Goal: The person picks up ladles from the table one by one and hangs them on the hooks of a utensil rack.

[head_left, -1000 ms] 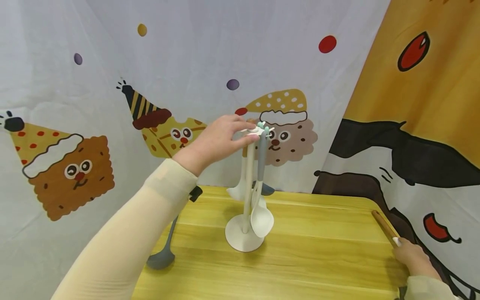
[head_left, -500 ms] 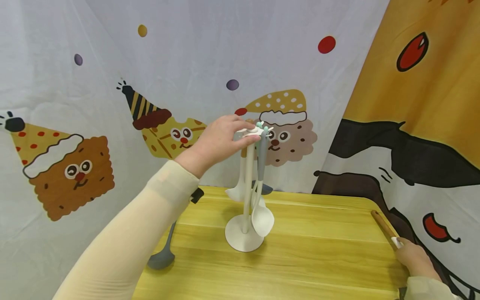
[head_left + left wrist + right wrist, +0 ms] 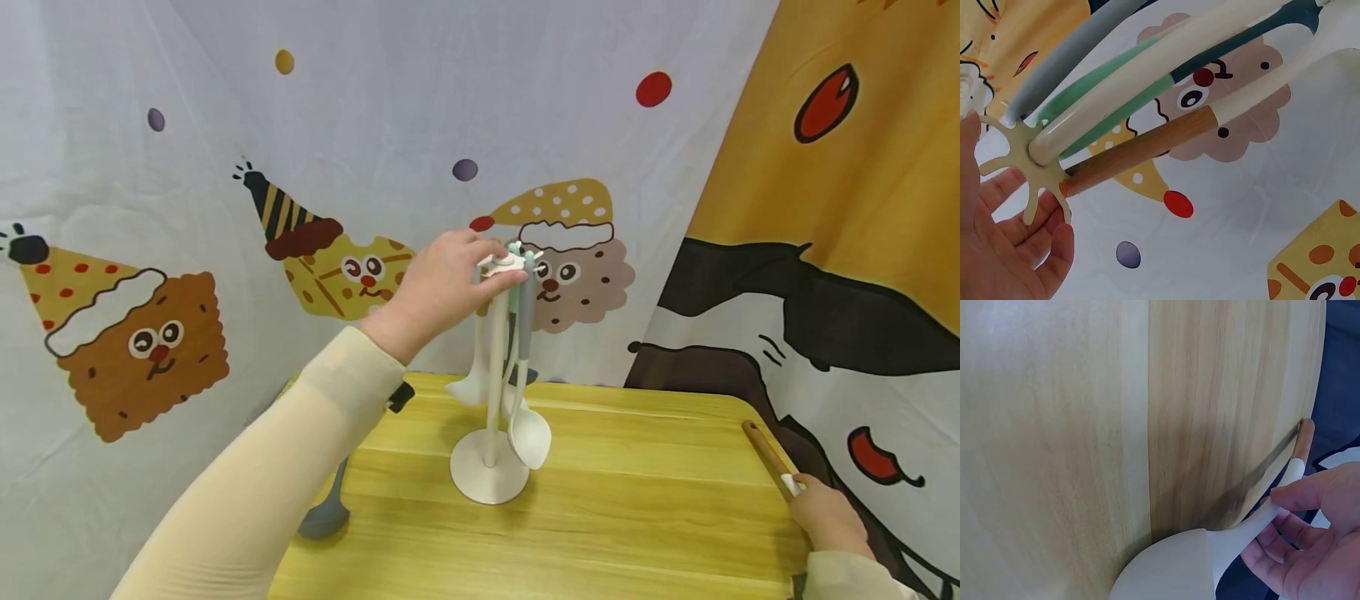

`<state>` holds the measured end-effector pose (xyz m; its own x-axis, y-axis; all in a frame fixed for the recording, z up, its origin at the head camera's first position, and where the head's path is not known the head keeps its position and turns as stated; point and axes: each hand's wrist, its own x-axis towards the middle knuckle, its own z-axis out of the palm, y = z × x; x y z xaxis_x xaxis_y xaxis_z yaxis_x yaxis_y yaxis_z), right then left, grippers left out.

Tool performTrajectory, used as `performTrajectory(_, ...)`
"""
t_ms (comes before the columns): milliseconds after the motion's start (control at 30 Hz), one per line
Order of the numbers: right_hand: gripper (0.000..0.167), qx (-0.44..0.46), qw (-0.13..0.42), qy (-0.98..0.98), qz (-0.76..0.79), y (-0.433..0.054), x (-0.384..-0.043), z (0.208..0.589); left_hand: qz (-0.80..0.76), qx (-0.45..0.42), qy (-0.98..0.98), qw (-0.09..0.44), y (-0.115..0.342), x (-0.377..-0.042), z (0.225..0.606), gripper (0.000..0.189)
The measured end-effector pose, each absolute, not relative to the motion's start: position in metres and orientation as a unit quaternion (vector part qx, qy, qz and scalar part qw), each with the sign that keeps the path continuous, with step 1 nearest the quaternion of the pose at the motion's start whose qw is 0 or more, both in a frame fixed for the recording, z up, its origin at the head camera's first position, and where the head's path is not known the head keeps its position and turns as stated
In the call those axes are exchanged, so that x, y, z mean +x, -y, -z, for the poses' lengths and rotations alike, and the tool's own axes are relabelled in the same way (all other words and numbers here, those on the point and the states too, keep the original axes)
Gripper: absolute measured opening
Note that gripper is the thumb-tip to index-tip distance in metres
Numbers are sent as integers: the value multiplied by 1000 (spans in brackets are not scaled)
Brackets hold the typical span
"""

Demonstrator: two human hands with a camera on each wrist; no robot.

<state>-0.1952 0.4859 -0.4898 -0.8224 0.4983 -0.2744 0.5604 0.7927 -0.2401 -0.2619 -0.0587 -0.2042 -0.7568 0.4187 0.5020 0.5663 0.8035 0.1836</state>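
Note:
A white utensil rack [image 3: 491,400] stands upright on its round base. My left hand [image 3: 442,279] grips the hooked top disc [image 3: 1017,150] between thumb and fingers. From the hooks hang a white ladle-like spoon [image 3: 531,439] with a grey handle, utensils with green handles [image 3: 1116,119], and one with a wooden handle [image 3: 1141,150] and pale head. Near the table's right edge, my right hand [image 3: 828,517] pinches the white neck of a spatula [image 3: 1169,569]. Its wooden handle [image 3: 1304,439] points away along the edge; its broad white head appears in the right wrist view.
A grey ladle [image 3: 326,518] lies on the wooden table [image 3: 645,500], left of the rack and partly behind my left forearm. Behind the table hangs a cartoon-printed cloth [image 3: 375,100]. The table's right edge [image 3: 1317,375] runs beside the right hand.
The rack's top has turned slightly under my left hand. The white spoon has swung a little to the right, and the pale utensil behind the pole to the left. My right hand stays nearly still.

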Motion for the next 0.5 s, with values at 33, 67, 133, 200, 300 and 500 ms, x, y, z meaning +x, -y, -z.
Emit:
performTrajectory(33, 50, 285, 100, -941, 156, -485, -196, 490, 164, -264, 922, 230, 58, -262, 205, 51)
performTrajectory(67, 49, 288, 101, -939, 155, -485, -197, 490, 164, -261, 921, 236, 58, -262, 206, 50)
performTrajectory(133, 49, 293, 103, -938, 151, -484, -198, 491, 166, -257, 919, 246, 57, -261, 207, 49)
performTrajectory(200, 49, 296, 106, -938, 147, -484, -198, 492, 166, -256, 918, 255, 56, -261, 207, 49)
performTrajectory(300, 49, 297, 108, -939, 139, -485, -199, 493, 163, -256, 919, 253, 56, -259, 207, 50)
performTrajectory(500, 50, 302, 107, -937, 138, -487, -200, 494, 151, -273, 931, 190, 63, -258, 198, 48)
